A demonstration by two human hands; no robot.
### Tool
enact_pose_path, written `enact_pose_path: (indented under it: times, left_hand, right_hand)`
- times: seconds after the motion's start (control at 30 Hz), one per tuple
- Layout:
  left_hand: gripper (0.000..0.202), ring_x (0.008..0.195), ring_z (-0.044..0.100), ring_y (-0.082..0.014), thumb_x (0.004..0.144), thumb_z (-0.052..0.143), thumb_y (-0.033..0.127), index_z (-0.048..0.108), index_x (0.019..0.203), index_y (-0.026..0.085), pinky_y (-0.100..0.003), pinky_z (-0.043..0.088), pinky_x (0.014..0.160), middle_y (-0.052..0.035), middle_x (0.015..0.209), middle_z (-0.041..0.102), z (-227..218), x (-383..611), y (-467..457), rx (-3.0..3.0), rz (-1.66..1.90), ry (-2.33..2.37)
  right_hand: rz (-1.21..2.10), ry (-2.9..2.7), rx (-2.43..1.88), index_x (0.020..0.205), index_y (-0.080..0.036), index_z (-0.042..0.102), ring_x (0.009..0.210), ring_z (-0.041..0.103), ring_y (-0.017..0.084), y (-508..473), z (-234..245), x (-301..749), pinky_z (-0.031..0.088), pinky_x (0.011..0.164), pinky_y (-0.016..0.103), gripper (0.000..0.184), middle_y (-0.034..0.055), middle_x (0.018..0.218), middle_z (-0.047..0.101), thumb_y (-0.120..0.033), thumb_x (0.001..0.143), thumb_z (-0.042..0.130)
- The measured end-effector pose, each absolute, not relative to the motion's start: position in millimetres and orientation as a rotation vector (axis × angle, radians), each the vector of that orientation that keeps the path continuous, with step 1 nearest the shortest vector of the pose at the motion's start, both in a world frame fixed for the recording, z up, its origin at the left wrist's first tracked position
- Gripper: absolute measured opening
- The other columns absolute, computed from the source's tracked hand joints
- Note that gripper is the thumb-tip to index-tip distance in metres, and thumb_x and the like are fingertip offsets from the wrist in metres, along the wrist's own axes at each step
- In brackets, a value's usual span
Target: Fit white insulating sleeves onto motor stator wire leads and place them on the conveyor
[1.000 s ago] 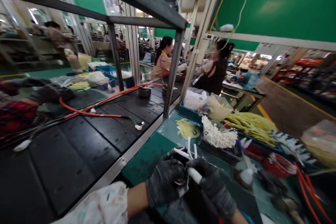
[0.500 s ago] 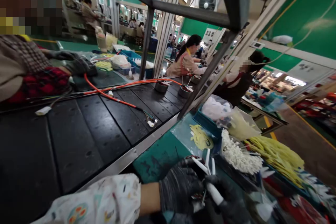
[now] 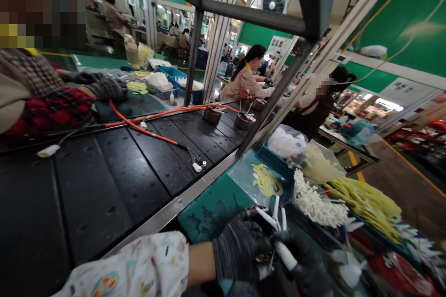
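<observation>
Barely shifted since before, gloved left hand [image 3: 240, 250] and right hand [image 3: 301, 262] grip white-sleeved wires [image 3: 284, 255].

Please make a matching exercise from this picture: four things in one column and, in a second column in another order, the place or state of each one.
Things:
1. Orange cable
2. Round tin
3. Heap of small white parts
4. Right hand

Places or states:
A. In a dark glove, gripping a white plastic tube
B. Heaped on the green workbench
C. Lying across the black conveyor belt, with thin wires at one end
D. Standing upright on the belt

Right pairs: 1-C, 2-D, 3-B, 4-A
</observation>
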State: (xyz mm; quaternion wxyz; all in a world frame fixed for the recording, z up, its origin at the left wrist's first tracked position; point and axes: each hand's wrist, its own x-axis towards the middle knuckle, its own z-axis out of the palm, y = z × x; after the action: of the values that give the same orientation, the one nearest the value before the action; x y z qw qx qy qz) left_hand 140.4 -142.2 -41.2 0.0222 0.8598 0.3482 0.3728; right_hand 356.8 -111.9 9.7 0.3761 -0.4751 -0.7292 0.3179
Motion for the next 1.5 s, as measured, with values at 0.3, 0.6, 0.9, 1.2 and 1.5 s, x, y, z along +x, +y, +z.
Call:
enact_pose_path:
  times: [0.3, 0.6, 0.9, 1.2, 1.5]
  left_hand:
    - [0.004, 0.091, 0.082, -0.0188, 0.099, 0.072, 0.03, 0.073, 0.099, 0.026, -0.04, 0.057, 0.12, 0.0009, 0.092, 0.083, -37, 134, -153, 2.371, 1.559, 0.974]
    - [0.007, 0.093, 0.083, -0.0215, 0.095, 0.075, 0.025, 0.074, 0.102, 0.027, -0.043, 0.06, 0.117, 0.0003, 0.094, 0.084, -30, 125, -151, 2.434, 1.465, 1.034]
    - [0.01, 0.104, 0.083, -0.0212, 0.098, 0.08, 0.034, 0.077, 0.1, 0.025, -0.047, 0.049, 0.132, -0.0007, 0.103, 0.086, -25, 117, -152, 2.533, 1.337, 1.082]
    - [0.011, 0.109, 0.083, -0.0224, 0.094, 0.082, 0.035, 0.079, 0.098, 0.025, -0.05, 0.046, 0.135, -0.0018, 0.109, 0.087, -24, 115, -154, 2.524, 1.156, 1.142]
    - [0.015, 0.097, 0.083, -0.019, 0.098, 0.077, 0.038, 0.077, 0.094, 0.023, -0.044, 0.046, 0.135, -0.0006, 0.09, 0.084, -33, 127, -151, 2.493, 1.157, 1.09]
  right_hand:
    - [0.971, -1.704, -1.246, 0.09, -0.025, 0.088, 0.084, 0.084, 0.029, -126, -2, 335, 0.072, 0.084, 0.042, 0.033, 0.0116, 0.091, 0.087, -0.057, 0.086, 0.08]
    - [1.119, -1.714, -1.075, 0.096, -0.025, 0.085, 0.089, 0.084, 0.027, -121, 5, 333, 0.07, 0.086, 0.04, 0.02, 0.0076, 0.096, 0.088, -0.042, 0.088, 0.078]
    - [1.074, -1.77, -1.112, 0.1, -0.024, 0.083, 0.093, 0.08, 0.024, -122, 18, 335, 0.066, 0.093, 0.042, 0.02, 0.0061, 0.101, 0.087, -0.04, 0.09, 0.078]
    - [1.156, -1.761, -1.146, 0.1, -0.021, 0.081, 0.08, 0.075, 0.02, -122, 22, 338, 0.066, 0.079, 0.036, 0.022, 0.0053, 0.094, 0.083, -0.041, 0.091, 0.076]
    - [0.942, -1.963, -1.049, 0.088, -0.038, 0.09, 0.078, 0.084, 0.031, -136, 0, 352, 0.071, 0.075, 0.044, 0.015, 0.0065, 0.085, 0.085, -0.036, 0.086, 0.075]
